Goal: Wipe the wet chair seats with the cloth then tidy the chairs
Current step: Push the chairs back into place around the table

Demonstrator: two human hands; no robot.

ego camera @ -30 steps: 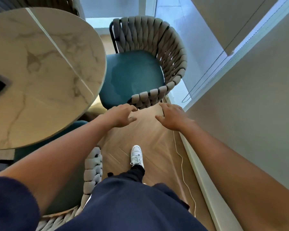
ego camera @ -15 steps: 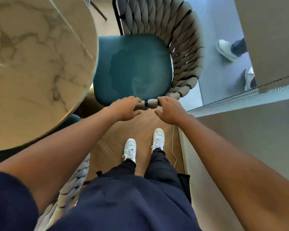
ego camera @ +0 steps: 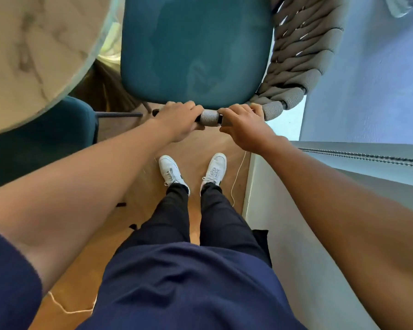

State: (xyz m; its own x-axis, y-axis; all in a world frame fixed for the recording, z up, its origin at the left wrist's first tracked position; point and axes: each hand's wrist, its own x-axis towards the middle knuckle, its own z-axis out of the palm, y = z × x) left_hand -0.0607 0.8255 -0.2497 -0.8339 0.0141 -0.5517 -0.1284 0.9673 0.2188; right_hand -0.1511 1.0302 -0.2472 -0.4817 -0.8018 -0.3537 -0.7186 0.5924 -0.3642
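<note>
Chair (ego camera: 193, 51) is the one being dealt with here, sitting right in front of the person, tucked partly beside the round marble surface (ego camera: 34, 51) on its left. Both hands are wrapped around the rope-wound rail at the near edge: left hand (ego camera: 179, 120) closed over the bare dark end of the frame, right hand (ego camera: 243, 122) closed over the woven part just beside it, with only 1 loop of grey rope showing between them. Gripping side by side like that looks like a setup for shoving or steering the chair, so I'd guess this is the tidying bit, not the wiping; no cloth is in sight anyway. The teal seat shows darker blotchy patches, could be damp marks, hard to say. The woven backrest (ego camera: 303, 51) curves away on the right. Feet in white sneakers (ego camera: 172, 172) are planted square on the wood floor (ego camera: 138, 177) behind the chair, good stance for a push. A second teal chair (ego camera: 45, 144) sits under the surface to the left, and a thin white cable (ego camera: 236, 177) runs along the wall, worth not snagging.
</note>
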